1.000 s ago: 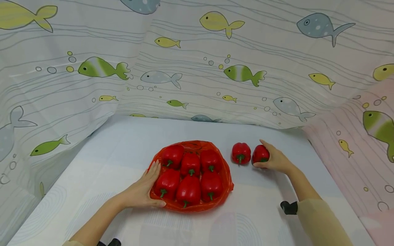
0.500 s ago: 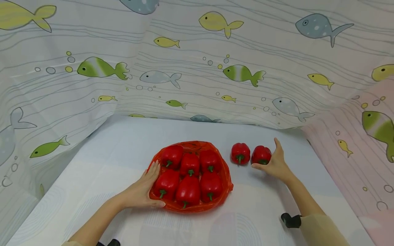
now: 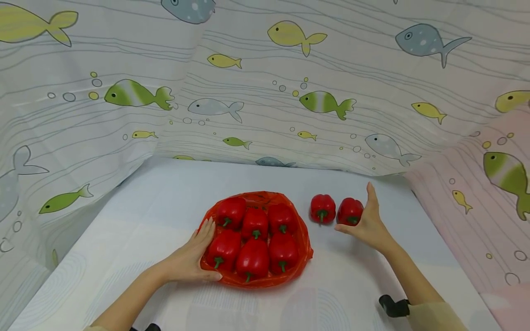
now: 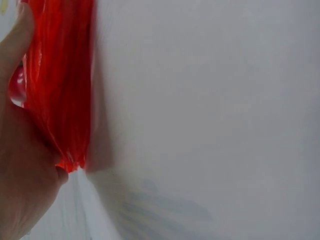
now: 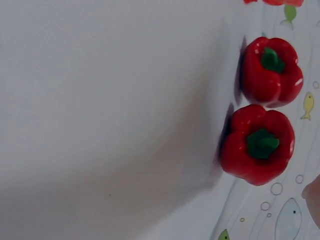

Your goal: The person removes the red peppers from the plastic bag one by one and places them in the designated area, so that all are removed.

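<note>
A: Position of left hand?
B: Against left side of red plastic bag. Fingers straight and pointing toward the far side, thumb stretched along the near edge. In contact with the bag wall, without visible clamping.

A: Contents of bag?
B: Six bell peppers, red, with green stems toward the near side. Arranged in two rows of three, inside a widely spread rim.

A: Position of right hand?
B: Beside right loose pepper, well apart from left hand. Thumb and fingers spread wide, with thumb near the front of the pepper. In right wrist view, only one fingertip visible, separate from the pepper. Contact at other points: not possible to tell.

A: Location of left loose pepper?
B: Between bag and right loose pepper, just beside the latter. Also stem toward the near side, on white table.

A: Surroundings?
B: Behind table, fish-printed cloth, with a pinkish tint at far right. At right forearm, beige sleeve and black device.
</note>
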